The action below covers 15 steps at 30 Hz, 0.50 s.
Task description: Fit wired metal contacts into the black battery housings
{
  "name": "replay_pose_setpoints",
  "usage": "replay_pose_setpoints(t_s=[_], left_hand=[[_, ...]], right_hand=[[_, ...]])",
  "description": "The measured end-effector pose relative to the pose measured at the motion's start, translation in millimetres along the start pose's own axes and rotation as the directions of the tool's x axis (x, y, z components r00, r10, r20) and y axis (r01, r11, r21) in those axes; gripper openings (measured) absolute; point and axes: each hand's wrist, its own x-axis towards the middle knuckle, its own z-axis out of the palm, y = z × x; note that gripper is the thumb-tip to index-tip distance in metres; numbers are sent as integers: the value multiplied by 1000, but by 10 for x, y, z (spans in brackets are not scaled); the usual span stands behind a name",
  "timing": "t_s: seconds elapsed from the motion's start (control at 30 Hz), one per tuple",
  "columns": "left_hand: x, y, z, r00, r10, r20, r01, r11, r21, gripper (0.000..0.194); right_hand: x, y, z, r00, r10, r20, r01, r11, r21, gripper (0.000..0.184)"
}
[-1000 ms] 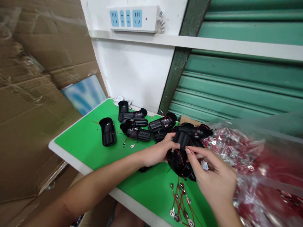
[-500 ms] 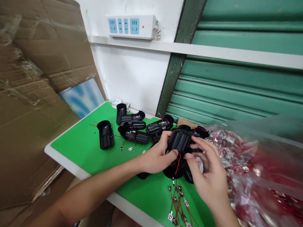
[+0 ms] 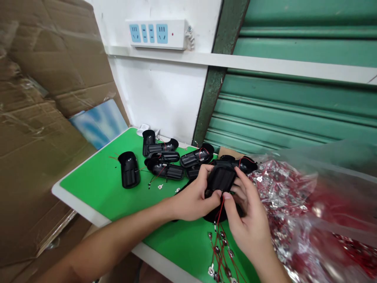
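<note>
Housing (image 3: 220, 179): left hand (image 3: 191, 200) and right hand (image 3: 247, 220) both closed on it; red wire (image 3: 219, 212) may snag/tear if pulled.

Green table (image 3: 97, 184), black housings (image 3: 129, 169), wired contacts (image 3: 219, 251)

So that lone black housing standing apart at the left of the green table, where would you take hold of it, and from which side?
Probably by the two long sides of the lone black housing, coming down from above. It lies alone on the green table with bare surface all round. Its rounded back faces up, so the narrower width looks easiest to span; its open end points toward the wall.
</note>
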Motion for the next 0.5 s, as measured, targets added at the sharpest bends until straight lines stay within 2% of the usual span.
replay_pose_setpoints(t_s=[0.2, 0.5], left_hand=[[-9, 44, 1, 1000, 19, -5, -19, 1000, 23, 33], [-7, 41, -1, 1000, 13, 6, -13, 1000, 25, 35]], right_hand=[[-57, 14, 67, 1000, -7, -23, 5, 998, -67, 62], [-70, 30, 68, 1000, 17, -1, -17, 999, -41, 63]])
